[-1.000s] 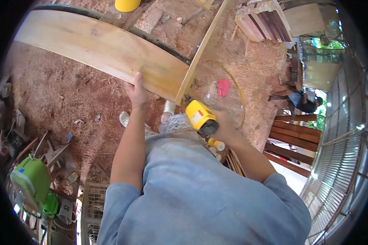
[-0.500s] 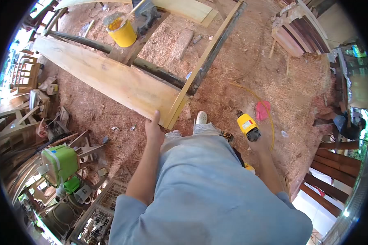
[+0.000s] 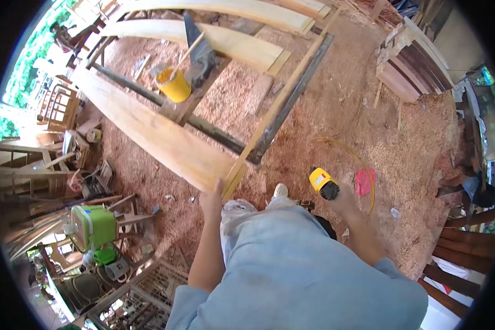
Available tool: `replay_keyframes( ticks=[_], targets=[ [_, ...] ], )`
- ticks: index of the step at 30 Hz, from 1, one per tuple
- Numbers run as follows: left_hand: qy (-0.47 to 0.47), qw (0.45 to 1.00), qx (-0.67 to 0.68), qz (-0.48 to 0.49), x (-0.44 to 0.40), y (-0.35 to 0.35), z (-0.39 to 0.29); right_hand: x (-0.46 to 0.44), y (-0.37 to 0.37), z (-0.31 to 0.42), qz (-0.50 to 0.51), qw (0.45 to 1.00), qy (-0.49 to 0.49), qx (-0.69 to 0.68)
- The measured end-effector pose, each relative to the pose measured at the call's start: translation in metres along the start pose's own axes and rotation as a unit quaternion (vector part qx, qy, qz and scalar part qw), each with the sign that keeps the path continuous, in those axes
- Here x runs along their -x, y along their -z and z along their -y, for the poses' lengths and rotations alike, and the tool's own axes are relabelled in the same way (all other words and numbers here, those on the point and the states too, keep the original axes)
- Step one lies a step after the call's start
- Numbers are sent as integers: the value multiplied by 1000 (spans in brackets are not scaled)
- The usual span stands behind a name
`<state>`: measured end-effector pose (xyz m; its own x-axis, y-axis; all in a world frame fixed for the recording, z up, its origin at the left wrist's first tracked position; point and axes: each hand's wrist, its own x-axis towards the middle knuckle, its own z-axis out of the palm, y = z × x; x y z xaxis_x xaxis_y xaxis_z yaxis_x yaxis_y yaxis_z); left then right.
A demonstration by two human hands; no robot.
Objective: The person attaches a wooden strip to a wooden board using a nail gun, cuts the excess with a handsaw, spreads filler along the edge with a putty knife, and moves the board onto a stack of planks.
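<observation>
The thumb of the left hand (image 3: 210, 202) lies on top of the long pale board (image 3: 154, 132), right at its near end. The other fingers go under the edge, where I cannot see them, so the hand looks closed on the wood with just the board's thickness between. It seems to pinch there so the end will not wobble.

The right hand (image 3: 344, 201) is curled around a yellow power tool (image 3: 323, 183). Some of its fingers are hidden, but the grip looks closed. The tool is held up in the air, apart from the wood, with its dark nose pointing away from the body. Maybe it is held out to the side so it does not bump the board.

A thin wood strip (image 3: 274, 114) runs across the board's near end, close to the left thumb. The board lies along one side of a surface made of dark bars (image 3: 214, 133) with big gaps, which likely hold it up off the ground. A yellow bucket (image 3: 175, 89) with a stick in it sits on a crosspiece, perhaps to be easy to reach.

The floor (image 3: 407, 159) is brown and covered in wood curls. A pink thing (image 3: 364, 182) lies there by a yellow hose (image 3: 364, 159). Stacked wood (image 3: 412, 66) stands to the right, and a green box (image 3: 96, 226) sits among junk on the left.
</observation>
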<state>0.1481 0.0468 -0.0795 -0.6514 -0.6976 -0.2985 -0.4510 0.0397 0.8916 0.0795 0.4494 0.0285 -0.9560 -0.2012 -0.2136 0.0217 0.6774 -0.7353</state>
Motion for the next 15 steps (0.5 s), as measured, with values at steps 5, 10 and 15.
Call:
replay_keyframes(
  ticks=[5,10,15],
  targets=[
    [-133,937,-322,-23,26,39,-84,6,4,18,-63,997,-45,-6],
    [-359,905,-168,154,-9,-15,-41,6,12,41,-133,990,-11,-53],
    [-437,807,-338,207,13,-24,-56,-14,14,2,-188,981,28,-37]
  ],
)
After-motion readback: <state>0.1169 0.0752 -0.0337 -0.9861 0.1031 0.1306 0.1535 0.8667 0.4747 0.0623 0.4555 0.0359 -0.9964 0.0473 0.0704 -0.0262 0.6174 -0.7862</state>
